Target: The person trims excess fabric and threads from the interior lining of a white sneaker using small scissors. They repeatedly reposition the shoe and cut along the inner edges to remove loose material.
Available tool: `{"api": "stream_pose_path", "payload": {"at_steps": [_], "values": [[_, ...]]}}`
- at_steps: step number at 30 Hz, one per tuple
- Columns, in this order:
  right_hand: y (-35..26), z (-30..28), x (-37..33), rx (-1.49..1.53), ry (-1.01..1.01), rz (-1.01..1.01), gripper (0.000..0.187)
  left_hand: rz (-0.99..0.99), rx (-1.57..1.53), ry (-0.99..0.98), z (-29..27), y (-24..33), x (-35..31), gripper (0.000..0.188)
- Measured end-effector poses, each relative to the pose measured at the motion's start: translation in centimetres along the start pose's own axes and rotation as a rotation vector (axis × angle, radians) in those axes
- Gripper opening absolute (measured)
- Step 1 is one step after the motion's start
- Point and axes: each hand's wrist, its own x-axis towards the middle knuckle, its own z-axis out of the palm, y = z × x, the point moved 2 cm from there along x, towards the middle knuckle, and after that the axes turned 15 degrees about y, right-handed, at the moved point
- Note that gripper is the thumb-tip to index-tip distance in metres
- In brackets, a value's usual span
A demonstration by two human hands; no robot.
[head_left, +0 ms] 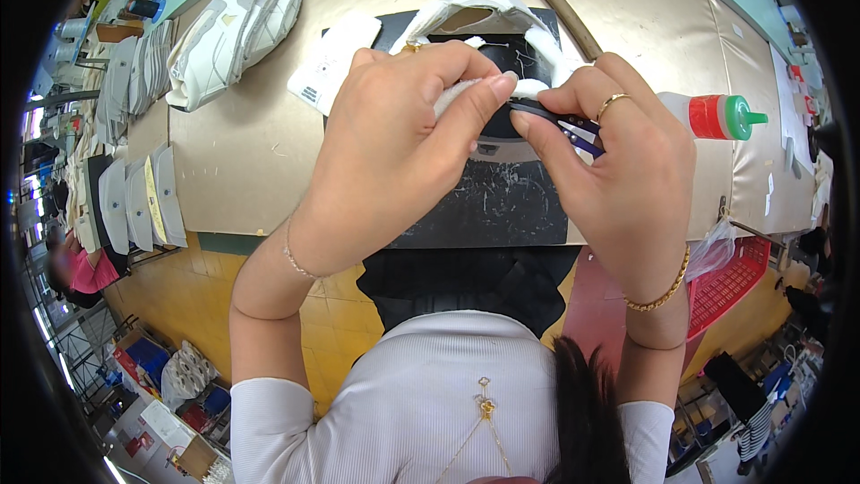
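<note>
Above a black work mat (pixel 502 211) on the table, my left hand (pixel 403 121) pinches the padded edge of a white shoe upper (pixel 466 4). Closed round a pair of dark thread snips (pixel 573 130), my right hand (pixel 618 139) has their tip at that same padded edge, close to my left fingertips. The upper curves away behind both hands, with loose threads in its dark opening. My hands cover part of its near side.
Stacked white and grey shoe uppers (pixel 242 22) lie at the far left. A white printed card (pixel 336 63) is beside the mat. To the right lies a bottle with a green cap (pixel 742 118); a wooden stick (pixel 555 0) slants behind. A red basket (pixel 730 282) stands below the table's right edge.
</note>
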Motion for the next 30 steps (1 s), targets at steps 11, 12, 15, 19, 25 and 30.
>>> {"api": "stream_pose_path", "payload": {"at_steps": [11, 12, 15, 19, 25, 30], "values": [[-0.7, 0.3, -0.3, -0.106, 0.071, -0.081, 0.018, -0.017, 0.000, 0.015, 0.0, 0.2, 0.0, 0.019], [-0.5, 0.6, -0.4, -0.101, 0.083, -0.089, 0.018, 0.001, 0.003, 0.023, 0.1, 0.1, 0.1, 0.019], [0.0, 0.8, -0.5, -0.070, 0.056, -0.108, 0.019, -0.068, -0.066, 0.026, 0.1, 0.0, 0.0, 0.019], [1.8, 1.1, -0.1, 0.310, 0.077, -0.052, 0.024, -0.119, 0.006, -0.008, -1.4, 0.1, -0.5, 0.017], [2.8, 4.1, -0.6, 0.411, -0.205, -0.041, 0.032, 0.399, 0.399, 0.022, -2.4, -0.1, -1.7, 0.012], [2.0, 4.0, -1.3, 0.324, -0.223, -0.032, 0.030, 0.406, 0.762, -0.119, -5.1, -0.6, -4.7, 0.019]]}}
